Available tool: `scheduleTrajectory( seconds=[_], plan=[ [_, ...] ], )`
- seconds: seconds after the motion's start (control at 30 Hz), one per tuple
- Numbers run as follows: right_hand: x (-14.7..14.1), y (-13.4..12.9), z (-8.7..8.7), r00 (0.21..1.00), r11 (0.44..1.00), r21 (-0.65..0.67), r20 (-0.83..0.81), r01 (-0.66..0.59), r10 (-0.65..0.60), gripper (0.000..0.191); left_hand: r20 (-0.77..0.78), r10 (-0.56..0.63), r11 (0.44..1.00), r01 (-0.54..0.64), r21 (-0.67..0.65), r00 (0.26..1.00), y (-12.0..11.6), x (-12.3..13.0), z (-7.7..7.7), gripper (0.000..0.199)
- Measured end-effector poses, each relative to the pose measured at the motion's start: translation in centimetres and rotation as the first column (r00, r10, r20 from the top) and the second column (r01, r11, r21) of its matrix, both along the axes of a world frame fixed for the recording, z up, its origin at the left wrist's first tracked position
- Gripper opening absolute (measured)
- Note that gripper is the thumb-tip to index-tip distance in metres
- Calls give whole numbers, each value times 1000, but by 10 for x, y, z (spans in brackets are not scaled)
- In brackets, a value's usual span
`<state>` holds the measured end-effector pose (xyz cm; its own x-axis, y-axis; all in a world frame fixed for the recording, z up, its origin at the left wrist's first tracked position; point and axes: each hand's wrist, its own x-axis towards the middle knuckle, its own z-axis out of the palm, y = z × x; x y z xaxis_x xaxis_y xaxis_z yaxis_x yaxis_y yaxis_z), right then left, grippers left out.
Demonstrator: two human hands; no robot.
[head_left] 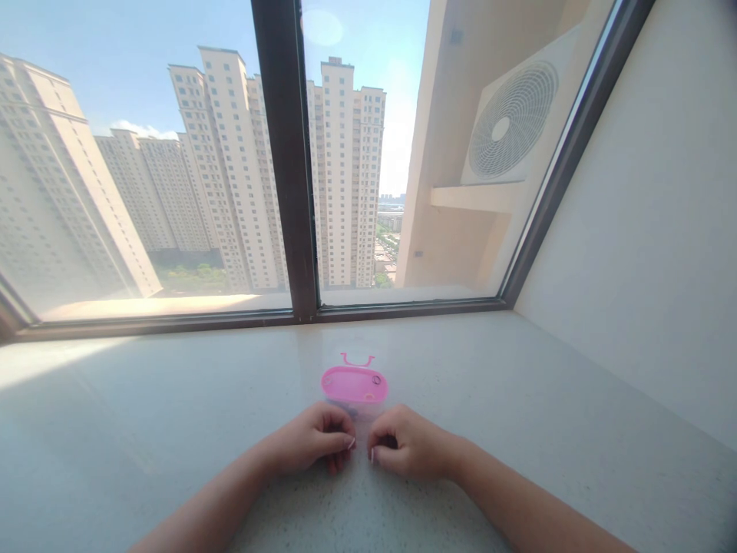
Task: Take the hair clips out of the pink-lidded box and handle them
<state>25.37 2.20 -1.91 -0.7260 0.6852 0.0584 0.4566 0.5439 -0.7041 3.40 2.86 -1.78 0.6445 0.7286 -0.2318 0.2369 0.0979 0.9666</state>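
Observation:
My left hand (316,438) is closed, thumb against the curled fingers, just above the pale speckled counter. Facing it across a narrow gap, my right hand (411,444) makes a similar pinch. Something thin and whitish shows at each thumb tip; whether these are nails or a held item I cannot make out. Just beyond both hands is a pink oval tray or lid (348,382). A small dark ring (376,379) lies at its right end, and a yellowish ring (369,397) near its front edge. Behind it rests a pink handle (358,362).
The counter (173,415) runs back to a dark-framed window (403,309). A white wall (650,230) closes off the right side. Outside stand tall buildings (224,153) and an air-conditioner unit (512,123). Sunlight falls on the counter's far left.

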Motion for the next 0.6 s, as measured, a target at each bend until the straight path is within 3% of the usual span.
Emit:
scheduleTrajectory(
  seconds=[0.43, 0.6],
  plan=[
    [-1, -1, 1, 1000, 1000, 3, -1, 10, -10, 13, -10, -17, 1000, 17, 21, 1000, 2, -2, -3, 33],
    [0, 1, -2, 1000, 1000, -1, -8, -3, 3, 20, -5, -5, 1000, 5, 9, 1000, 2, -1, -4, 32]
  ],
)
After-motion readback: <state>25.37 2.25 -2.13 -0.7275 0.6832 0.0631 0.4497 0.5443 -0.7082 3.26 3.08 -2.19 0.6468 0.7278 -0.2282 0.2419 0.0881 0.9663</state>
